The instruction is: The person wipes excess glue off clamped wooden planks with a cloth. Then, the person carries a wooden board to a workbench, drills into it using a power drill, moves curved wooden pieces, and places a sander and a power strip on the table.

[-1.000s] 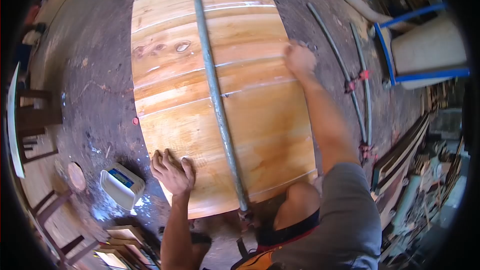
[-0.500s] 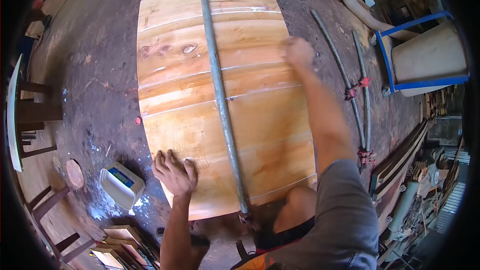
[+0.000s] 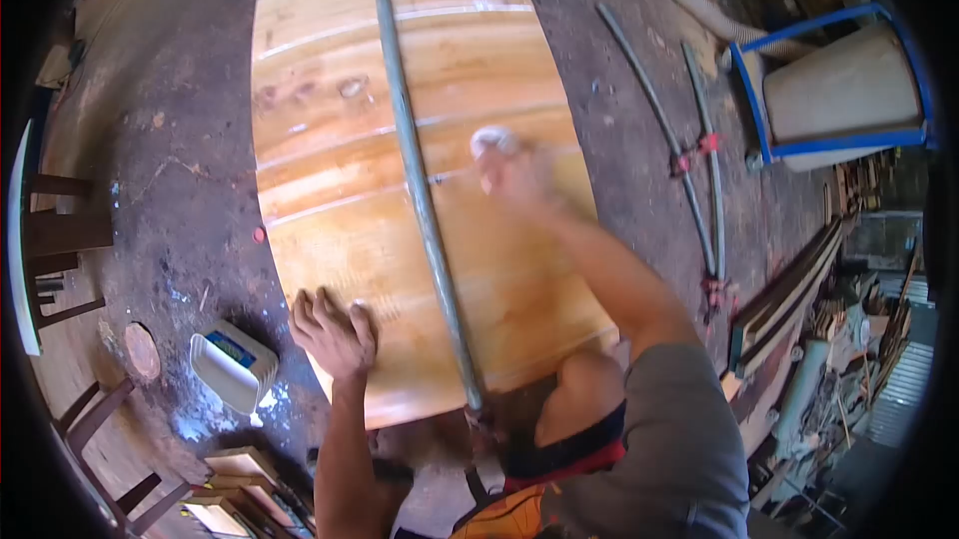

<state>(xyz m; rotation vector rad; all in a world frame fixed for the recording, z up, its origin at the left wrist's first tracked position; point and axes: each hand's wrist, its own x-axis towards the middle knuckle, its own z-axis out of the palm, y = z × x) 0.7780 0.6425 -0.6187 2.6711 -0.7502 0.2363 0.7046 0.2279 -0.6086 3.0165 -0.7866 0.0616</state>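
Note:
A wide wooden panel (image 3: 509, 269) of several joined boards lies before me, with white glue lines along its seams. A long metal pipe clamp (image 3: 425, 209) runs lengthwise over its middle. My left hand (image 3: 338, 337) rests on the panel's near left edge, fingers spread and holding nothing. My right hand (image 3: 519, 179), smeared by motion, is closed on a small white wad that looks like a rag (image 3: 491, 139). It is over the panel, right of the pipe, close to a glue seam.
Left of the panel stands a white plastic tub (image 3: 232, 369) beside white spills, with a round wooden disc (image 3: 142, 351) nearby. Two more pipe clamps (image 3: 681, 161) lie on the floor at right. Beyond them are a blue-framed bin (image 3: 844, 84) and stacked boards (image 3: 784, 299).
My right hand has swung from the panel's right edge inward and nearer, and the white wad now shows in it. My left hand stays on the panel. The view has shifted slightly.

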